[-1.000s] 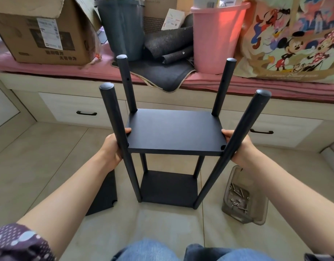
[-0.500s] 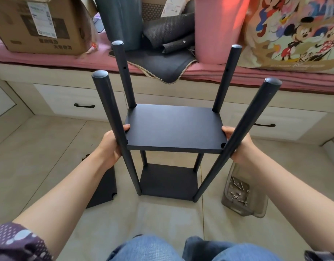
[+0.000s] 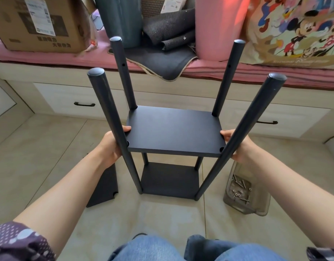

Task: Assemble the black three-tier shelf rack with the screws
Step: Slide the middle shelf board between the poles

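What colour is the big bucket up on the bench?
Pink. The bucket shows best in the head view, the only view here.

The black rack stands upright on the floor: four round posts, two shelves fitted. A third shelf panel lies flat left of it. Screws are contained in a clear tray to the right.

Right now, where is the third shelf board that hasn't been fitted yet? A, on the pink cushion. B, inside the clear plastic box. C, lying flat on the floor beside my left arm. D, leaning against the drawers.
C: the loose black shelf board lies flat on the floor tiles by the left forearm, while the clear plastic box on the right holds only screws.
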`<control>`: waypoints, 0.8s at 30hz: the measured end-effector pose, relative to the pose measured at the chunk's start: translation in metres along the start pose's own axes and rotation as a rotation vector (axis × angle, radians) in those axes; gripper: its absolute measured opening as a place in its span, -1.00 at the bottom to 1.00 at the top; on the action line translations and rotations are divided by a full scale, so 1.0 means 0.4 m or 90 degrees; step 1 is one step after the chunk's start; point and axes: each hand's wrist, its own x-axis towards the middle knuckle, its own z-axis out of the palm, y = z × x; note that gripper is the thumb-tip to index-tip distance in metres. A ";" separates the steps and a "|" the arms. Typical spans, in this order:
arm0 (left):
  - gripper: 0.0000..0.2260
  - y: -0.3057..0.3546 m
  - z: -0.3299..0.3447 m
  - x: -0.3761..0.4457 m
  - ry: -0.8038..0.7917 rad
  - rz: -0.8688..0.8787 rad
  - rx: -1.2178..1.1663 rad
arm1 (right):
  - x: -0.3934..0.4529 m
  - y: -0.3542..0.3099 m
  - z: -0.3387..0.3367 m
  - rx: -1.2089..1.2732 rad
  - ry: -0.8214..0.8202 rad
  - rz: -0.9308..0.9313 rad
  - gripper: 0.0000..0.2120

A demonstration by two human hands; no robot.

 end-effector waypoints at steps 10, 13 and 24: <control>-0.81 -0.066 -0.026 0.031 0.011 -0.058 0.031 | 0.056 0.056 0.000 -0.016 0.014 0.031 -0.76; -0.83 -0.092 -0.030 0.039 0.030 -0.068 0.002 | 0.070 0.082 0.001 -0.013 0.016 0.041 -0.62; -0.89 -0.106 0.001 0.032 0.084 -0.079 -0.109 | 0.092 0.077 0.012 0.019 0.038 0.025 -0.81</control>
